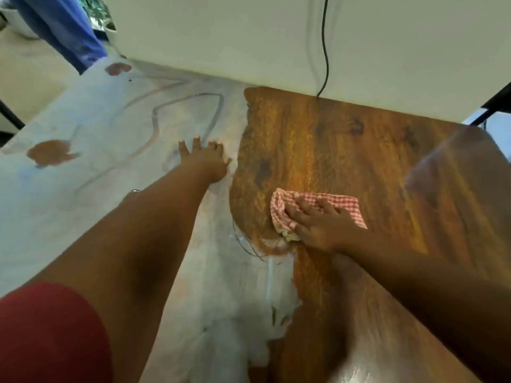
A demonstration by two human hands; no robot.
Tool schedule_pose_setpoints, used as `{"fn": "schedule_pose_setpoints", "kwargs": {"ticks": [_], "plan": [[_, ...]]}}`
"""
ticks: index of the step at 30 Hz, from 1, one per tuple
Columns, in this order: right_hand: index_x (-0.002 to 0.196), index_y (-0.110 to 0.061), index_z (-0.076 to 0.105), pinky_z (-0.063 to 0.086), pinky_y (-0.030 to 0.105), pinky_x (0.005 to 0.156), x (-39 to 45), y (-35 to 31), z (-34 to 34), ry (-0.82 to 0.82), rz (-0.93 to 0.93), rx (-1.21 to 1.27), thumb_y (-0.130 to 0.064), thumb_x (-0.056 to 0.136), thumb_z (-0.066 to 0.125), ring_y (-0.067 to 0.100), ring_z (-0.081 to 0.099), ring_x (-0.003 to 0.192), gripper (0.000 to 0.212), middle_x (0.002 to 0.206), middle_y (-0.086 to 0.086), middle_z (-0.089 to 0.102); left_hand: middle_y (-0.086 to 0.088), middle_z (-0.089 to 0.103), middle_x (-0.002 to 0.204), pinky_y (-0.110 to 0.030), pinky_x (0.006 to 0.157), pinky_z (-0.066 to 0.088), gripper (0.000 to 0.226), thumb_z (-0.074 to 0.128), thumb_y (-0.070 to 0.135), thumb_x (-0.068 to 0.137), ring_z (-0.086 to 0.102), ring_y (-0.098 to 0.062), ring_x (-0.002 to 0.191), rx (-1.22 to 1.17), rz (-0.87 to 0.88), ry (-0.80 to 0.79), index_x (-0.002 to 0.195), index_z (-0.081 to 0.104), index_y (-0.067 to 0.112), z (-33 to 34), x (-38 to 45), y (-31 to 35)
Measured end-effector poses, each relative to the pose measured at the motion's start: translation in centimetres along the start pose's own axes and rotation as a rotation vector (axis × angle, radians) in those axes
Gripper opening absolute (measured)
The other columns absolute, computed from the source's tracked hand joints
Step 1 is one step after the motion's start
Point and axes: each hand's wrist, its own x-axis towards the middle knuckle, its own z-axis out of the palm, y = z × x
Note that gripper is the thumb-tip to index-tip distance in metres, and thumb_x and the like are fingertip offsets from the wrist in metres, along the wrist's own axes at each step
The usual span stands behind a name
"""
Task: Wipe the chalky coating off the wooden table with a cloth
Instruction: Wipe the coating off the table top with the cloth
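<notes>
- Your red sleeve [49, 333] sits nearest, at 7 o'clock; that arm runs up to your left hand [206, 161], fingers spread, flat on the chalky coating [91, 217].
- Your right hand [318, 225] is approx. centre frame, fingers straight and slightly apart, pressing the red-checked cloth [344, 205] onto bare wood.
- Done: wooden table [318, 139] from centre to 3 o'clock looks clean.
- Left: whole 9 to 11 o'clock side, plus a white patch at 6 o'clock. Roughly half done, I'd judge.

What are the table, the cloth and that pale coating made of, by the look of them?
Table: wood or wood-look laminate, brown grain and knots, slight sheen. Cloth: woven fabric, probably cotton, red-and-white check, soft folds. Coating: chalky, matte whitish film, smeared and streaked.
</notes>
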Motion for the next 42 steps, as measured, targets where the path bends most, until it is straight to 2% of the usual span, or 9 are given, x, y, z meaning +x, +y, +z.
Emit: {"fn": "schedule_pose_setpoints", "kwargs": {"ticks": [6, 12, 16, 20, 27, 31, 34, 39, 42], "plan": [[0.146, -0.045, -0.012, -0.007, 0.065, 0.106, 2.9, -9.3, 0.6, 0.137, -0.042, 0.079, -0.059, 0.095, 0.012, 0.044, -0.014, 0.141, 0.058, 0.158, -0.005, -0.017, -0.005, 0.013, 0.16, -0.062, 0.108, -0.014, 0.06, 0.014, 0.047, 0.099, -0.003, -0.036, 0.146, 0.094, 0.058, 0.063, 0.15, 0.016, 0.016, 0.5, 0.7, -0.3], [0.135, -0.06, -0.024, -0.03, 0.044, 0.099, -7.2, -9.0, 7.9, 0.2, -0.284, 0.067, -0.068, 0.085, -0.013, 0.031, -0.026, 0.137, 0.052, 0.149, -0.021, -0.03, -0.005, 0.008, 0.161, -0.06, 0.11, -0.014, 0.062, 0.011, 0.048, 0.1, -0.006, -0.035, 0.146, 0.057, 0.084, 0.055, 0.152, 0.011, 0.015, 0.4, 0.1, -0.1], [0.125, -0.065, -0.031, -0.013, 0.053, 0.108, -4.7, -6.2, 5.7, 0.172, -0.137, 0.058, -0.064, 0.087, -0.007, 0.031, -0.018, 0.142, 0.045, 0.154, -0.017, -0.021, -0.005, 0.002, 0.161, -0.057, 0.112, -0.009, 0.063, 0.012, 0.049, 0.1, -0.009, -0.034, 0.146, -0.076, 0.121, 0.148, 0.153, 0.004, 0.015, 1.6, -2.1, -1.8], [0.142, -0.05, -0.017, -0.008, 0.062, 0.107, -1.5, -8.5, 4.0, 0.152, 0.041, 0.144, -0.053, 0.097, 0.01, 0.039, -0.015, 0.142, 0.053, 0.158, -0.008, -0.019, -0.007, 0.005, 0.161, -0.053, 0.114, -0.007, 0.059, 0.02, 0.043, 0.102, -0.005, -0.03, 0.147, -0.18, 0.186, 0.214, 0.152, 0.01, 0.014, 4.3, -7.2, -2.1], [0.138, -0.052, -0.026, -0.027, 0.058, 0.1, -10.0, -13.8, 8.4, 0.108, -0.348, 0.086, -0.06, 0.091, 0.004, 0.038, -0.027, 0.136, 0.056, 0.155, -0.005, -0.022, -0.008, 0.001, 0.161, -0.045, 0.114, -0.015, 0.065, 0.016, 0.049, 0.1, -0.009, -0.025, 0.147, -0.086, 0.222, 0.201, 0.153, 0.003, 0.013, 5.4, -12.2, -1.1], [0.145, -0.055, 0.003, 0.004, 0.064, 0.107, -14.9, -8.7, 10.1, 0.18, -0.383, -0.105, -0.056, 0.095, 0.018, 0.038, 0.009, 0.142, 0.052, 0.157, -0.012, 0.003, -0.007, -0.003, 0.161, -0.043, 0.116, -0.014, 0.066, 0.014, 0.051, 0.099, -0.011, -0.024, 0.147, -0.117, 0.21, 0.16, 0.153, 0.0, 0.014, 6.0, -15.6, -1.1], [0.134, -0.063, -0.021, -0.021, 0.052, 0.103, -14.2, -5.2, 9.8, 0.073, -0.359, 0.015, -0.062, 0.092, 0.003, 0.032, -0.023, 0.14, 0.048, 0.151, -0.02, -0.024, -0.007, -0.006, 0.16, -0.041, 0.116, -0.014, 0.069, 0.011, 0.053, 0.097, -0.014, -0.024, 0.146, -0.184, 0.164, 0.128, 0.152, -0.003, 0.015, 6.6, -18.6, -1.2], [0.139, -0.05, -0.024, -0.014, 0.063, 0.105, -10.3, -8.9, 7.8, 0.093, -0.235, 0.038, -0.057, 0.096, 0.016, 0.04, -0.022, 0.139, 0.059, 0.154, -0.007, -0.026, -0.005, -0.005, 0.16, -0.039, 0.115, -0.014, 0.067, 0.012, 0.053, 0.098, -0.014, -0.022, 0.146, -0.151, 0.102, 0.102, 0.152, -0.004, 0.016, 7.3, -21.7, -1.0], [0.144, -0.047, -0.016, -0.026, 0.06, 0.099, -13.1, -11.3, 9.5, 0.094, -0.407, 0.004, -0.055, 0.096, 0.018, 0.039, -0.027, 0.135, 0.059, 0.15, -0.006, -0.026, -0.005, -0.004, 0.161, -0.04, 0.115, -0.013, 0.071, 0.006, 0.056, 0.094, -0.013, -0.024, 0.146, -0.113, 0.078, 0.081, 0.152, -0.003, 0.016, 7.3, -22.9, -0.7]]}}
